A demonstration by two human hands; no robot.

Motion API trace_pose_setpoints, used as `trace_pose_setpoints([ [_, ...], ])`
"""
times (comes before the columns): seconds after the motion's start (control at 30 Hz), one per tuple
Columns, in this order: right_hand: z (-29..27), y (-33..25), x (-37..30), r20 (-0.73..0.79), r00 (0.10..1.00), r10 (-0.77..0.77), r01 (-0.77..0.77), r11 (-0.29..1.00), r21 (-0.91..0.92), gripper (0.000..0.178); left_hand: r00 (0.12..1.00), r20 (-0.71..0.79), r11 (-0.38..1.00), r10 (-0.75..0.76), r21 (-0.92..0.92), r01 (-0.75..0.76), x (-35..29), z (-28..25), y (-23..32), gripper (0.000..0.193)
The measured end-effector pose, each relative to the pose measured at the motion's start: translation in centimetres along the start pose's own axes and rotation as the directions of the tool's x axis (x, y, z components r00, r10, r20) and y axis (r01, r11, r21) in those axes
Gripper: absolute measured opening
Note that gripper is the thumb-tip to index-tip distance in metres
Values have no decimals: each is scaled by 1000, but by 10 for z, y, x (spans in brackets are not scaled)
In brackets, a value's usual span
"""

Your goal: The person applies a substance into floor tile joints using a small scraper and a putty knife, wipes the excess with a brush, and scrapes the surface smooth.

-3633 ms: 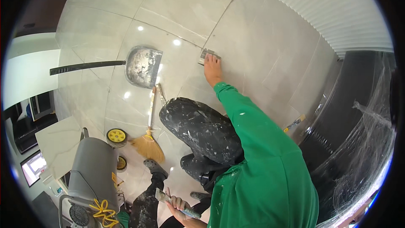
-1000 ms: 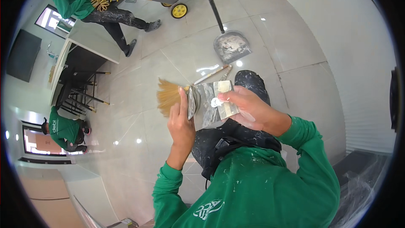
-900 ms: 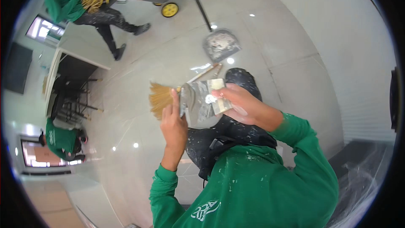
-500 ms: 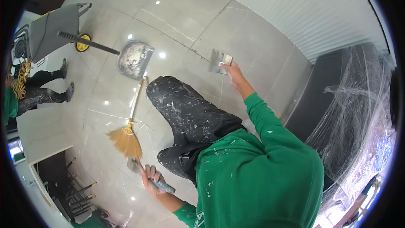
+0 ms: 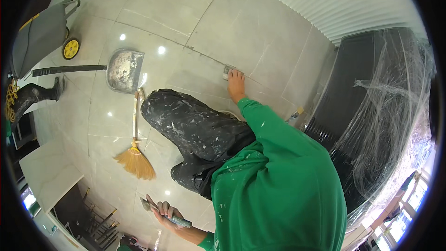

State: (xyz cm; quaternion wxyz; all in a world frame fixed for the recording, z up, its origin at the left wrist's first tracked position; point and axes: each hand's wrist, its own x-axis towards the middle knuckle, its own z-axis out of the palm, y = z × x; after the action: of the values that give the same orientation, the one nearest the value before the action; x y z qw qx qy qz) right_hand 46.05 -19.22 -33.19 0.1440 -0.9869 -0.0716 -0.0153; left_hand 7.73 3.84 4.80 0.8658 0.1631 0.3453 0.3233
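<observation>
My right hand [image 5: 236,85] is closed on a small flat metal scraper blade [image 5: 227,71], held low against the tiled floor at a dark joint between tiles. Most of that blade is hidden by the fingers. Down at the lower left, my left hand [image 5: 167,212] grips the handle of a putty knife [image 5: 147,204]; its blade points away from me, above the floor. My knee in paint-spotted dark trousers [image 5: 195,116] lies between the two hands. A straw broom [image 5: 135,161] lies on the floor left of the knee.
A long-handled dustpan [image 5: 124,70] with pale debris lies beyond the broom. A grey cart with yellow wheels [image 5: 71,49] stands far left, near another person's leg [image 5: 39,95]. To my right is a dark piece of furniture [image 5: 353,69] under clear plastic wrap [image 5: 381,130], beside a ribbed white wall.
My right hand has brought the scraper blade down to the floor joint, its flat face no longer showing broadly. The putty knife in my left hand has turned. The whole view has shifted.
</observation>
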Motion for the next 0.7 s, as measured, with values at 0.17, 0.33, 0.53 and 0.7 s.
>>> trace_pose_setpoints([
  [0.17, -7, 1, -13, 137, 985, -100, 99, 995, 14, 41, 1000, 10, 1000, 8, 16, -8, -1, 3, -2, 62],
  [0.33, -16, 31, -14, 42, 997, 72, -68, 994, -89, 40, 999, 33, 999, -25, 24, 24, 4, -1, 1, 62],
  [0.53, -27, 30, -44, 235, 970, 59, -66, 998, 22, 42, 998, 57, 999, -37, 26, 36, 6, -4, 1, 57],
  [0.7, -28, 47, -45, 34, 988, 151, -152, 988, 14, 45, 992, 100, 997, -77, 28, 74, 8, -5, 1, 57],
])
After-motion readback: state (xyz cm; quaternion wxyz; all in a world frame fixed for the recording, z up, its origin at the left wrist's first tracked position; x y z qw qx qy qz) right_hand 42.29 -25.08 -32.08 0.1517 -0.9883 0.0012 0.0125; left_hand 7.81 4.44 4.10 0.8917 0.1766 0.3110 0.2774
